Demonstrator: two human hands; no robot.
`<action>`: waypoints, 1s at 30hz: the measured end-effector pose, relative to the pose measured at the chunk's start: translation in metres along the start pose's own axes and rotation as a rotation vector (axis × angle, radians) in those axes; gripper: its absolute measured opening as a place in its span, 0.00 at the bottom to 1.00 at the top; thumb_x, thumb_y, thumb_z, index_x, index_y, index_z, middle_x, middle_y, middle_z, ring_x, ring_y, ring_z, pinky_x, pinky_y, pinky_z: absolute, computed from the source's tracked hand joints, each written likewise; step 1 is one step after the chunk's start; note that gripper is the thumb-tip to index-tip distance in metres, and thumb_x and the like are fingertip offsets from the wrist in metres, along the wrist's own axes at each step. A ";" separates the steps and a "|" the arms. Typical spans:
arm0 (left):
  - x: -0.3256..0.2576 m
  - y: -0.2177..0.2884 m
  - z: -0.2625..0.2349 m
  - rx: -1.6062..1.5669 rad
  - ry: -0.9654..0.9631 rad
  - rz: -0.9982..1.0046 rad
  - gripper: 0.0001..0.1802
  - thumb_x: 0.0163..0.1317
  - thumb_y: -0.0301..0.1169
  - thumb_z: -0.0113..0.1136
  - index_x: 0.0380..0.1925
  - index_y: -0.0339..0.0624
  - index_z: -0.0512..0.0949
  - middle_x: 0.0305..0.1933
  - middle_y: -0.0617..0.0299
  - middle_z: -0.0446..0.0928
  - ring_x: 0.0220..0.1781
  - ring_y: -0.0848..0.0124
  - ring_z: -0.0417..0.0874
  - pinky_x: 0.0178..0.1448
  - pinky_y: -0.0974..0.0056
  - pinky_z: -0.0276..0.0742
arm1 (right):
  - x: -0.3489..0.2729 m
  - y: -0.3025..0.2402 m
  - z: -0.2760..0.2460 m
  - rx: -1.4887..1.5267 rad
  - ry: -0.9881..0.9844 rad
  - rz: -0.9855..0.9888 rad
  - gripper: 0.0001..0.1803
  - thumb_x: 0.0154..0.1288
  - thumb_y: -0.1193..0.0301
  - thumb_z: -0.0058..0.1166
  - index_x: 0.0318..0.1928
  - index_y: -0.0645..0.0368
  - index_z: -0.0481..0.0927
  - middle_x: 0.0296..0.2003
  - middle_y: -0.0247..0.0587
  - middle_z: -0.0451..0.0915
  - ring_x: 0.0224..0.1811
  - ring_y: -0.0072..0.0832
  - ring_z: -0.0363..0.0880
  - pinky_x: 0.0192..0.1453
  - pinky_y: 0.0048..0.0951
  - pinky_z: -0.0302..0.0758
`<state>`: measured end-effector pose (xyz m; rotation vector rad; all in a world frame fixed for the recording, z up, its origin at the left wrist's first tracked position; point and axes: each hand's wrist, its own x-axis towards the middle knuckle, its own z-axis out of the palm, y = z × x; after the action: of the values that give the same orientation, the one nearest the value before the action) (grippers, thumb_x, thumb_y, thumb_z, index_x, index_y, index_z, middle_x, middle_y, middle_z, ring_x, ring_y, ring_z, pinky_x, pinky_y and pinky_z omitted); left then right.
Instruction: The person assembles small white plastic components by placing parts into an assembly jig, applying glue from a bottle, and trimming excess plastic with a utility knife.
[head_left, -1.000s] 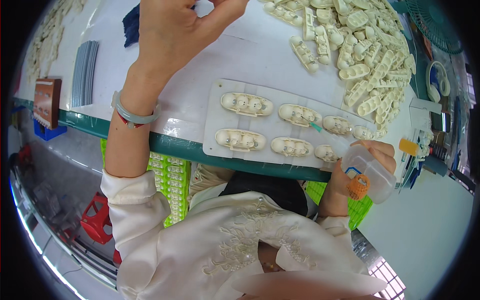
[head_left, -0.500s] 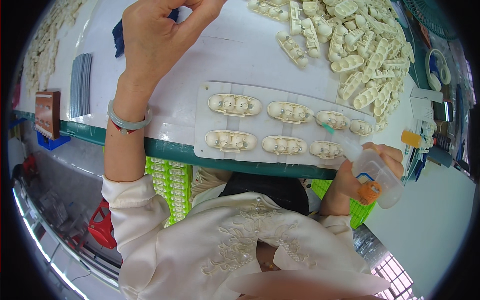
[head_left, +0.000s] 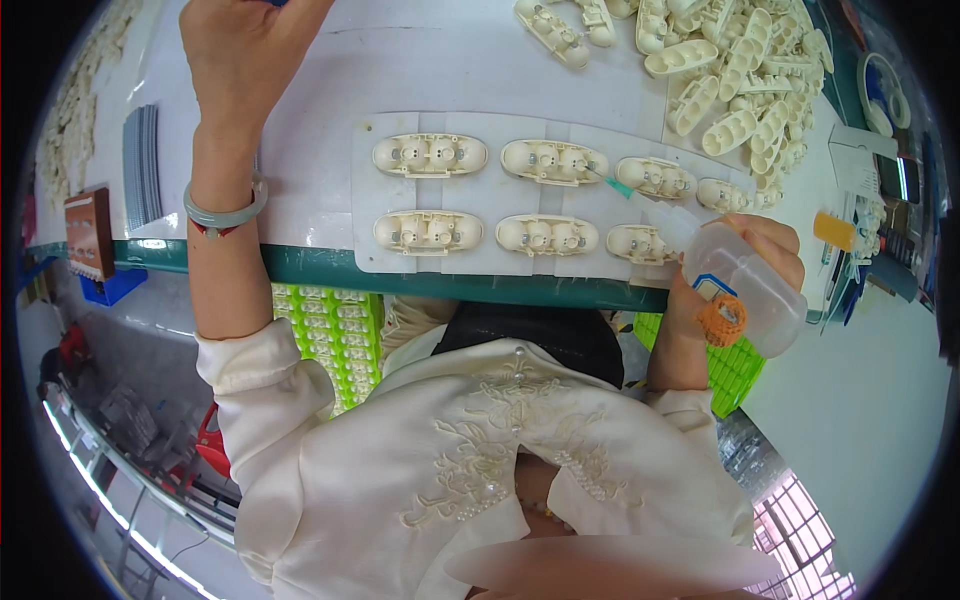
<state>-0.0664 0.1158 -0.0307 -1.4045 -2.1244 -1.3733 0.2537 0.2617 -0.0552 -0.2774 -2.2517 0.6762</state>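
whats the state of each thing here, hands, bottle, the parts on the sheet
right hand: gripping the squeeze bottle
squeeze bottle: tilted, nozzle at a part in the upper row
left hand: raised over the table, away from the sheet
cream parts: seven, in two rows on the white sheet

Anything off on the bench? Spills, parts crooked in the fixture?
Nothing stands out. The cream plastic housings sit in two level rows on the white fixture plate, no spill visible. The right hand holds a squeeze bottle, needle tip at the top row. The left hand is raised over the table.
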 end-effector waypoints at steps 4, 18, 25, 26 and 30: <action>-0.003 -0.003 0.000 0.022 0.010 -0.036 0.13 0.53 0.23 0.64 0.15 0.36 0.71 0.16 0.65 0.70 0.17 0.79 0.64 0.21 0.73 0.57 | 0.000 -0.009 0.018 -0.013 0.129 0.050 0.18 0.53 0.69 0.61 0.40 0.63 0.68 0.34 0.48 0.73 0.35 0.31 0.74 0.38 0.25 0.74; -0.011 -0.031 -0.008 0.097 -0.053 0.191 0.05 0.55 0.27 0.65 0.27 0.36 0.82 0.27 0.67 0.79 0.27 0.83 0.74 0.31 0.81 0.67 | 0.002 -0.017 0.021 -0.073 0.332 0.041 0.17 0.61 0.61 0.50 0.38 0.64 0.69 0.33 0.47 0.72 0.31 0.31 0.74 0.32 0.24 0.75; -0.011 -0.026 -0.009 0.057 -0.091 0.138 0.03 0.56 0.23 0.63 0.26 0.33 0.80 0.28 0.64 0.79 0.30 0.81 0.75 0.35 0.79 0.68 | -0.009 0.004 -0.001 -0.237 0.503 -0.043 0.13 0.59 0.66 0.47 0.37 0.65 0.68 0.31 0.46 0.70 0.29 0.30 0.71 0.22 0.21 0.73; -0.012 -0.024 -0.007 0.054 -0.088 0.101 0.03 0.57 0.22 0.62 0.26 0.33 0.80 0.29 0.64 0.79 0.31 0.81 0.75 0.36 0.79 0.68 | -0.008 -0.001 0.001 -0.308 0.447 0.015 0.14 0.59 0.65 0.48 0.37 0.66 0.67 0.31 0.46 0.69 0.29 0.30 0.71 0.23 0.21 0.73; -0.011 -0.020 -0.002 0.061 -0.047 0.085 0.07 0.53 0.24 0.66 0.22 0.33 0.78 0.25 0.64 0.76 0.28 0.80 0.74 0.33 0.77 0.67 | -0.014 0.009 -0.007 -0.286 0.264 -0.028 0.18 0.57 0.64 0.52 0.38 0.67 0.67 0.31 0.48 0.68 0.30 0.30 0.71 0.23 0.22 0.74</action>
<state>-0.0778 0.1060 -0.0479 -1.4994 -2.0913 -1.2460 0.2683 0.2663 -0.0642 -0.4463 -2.0882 0.2805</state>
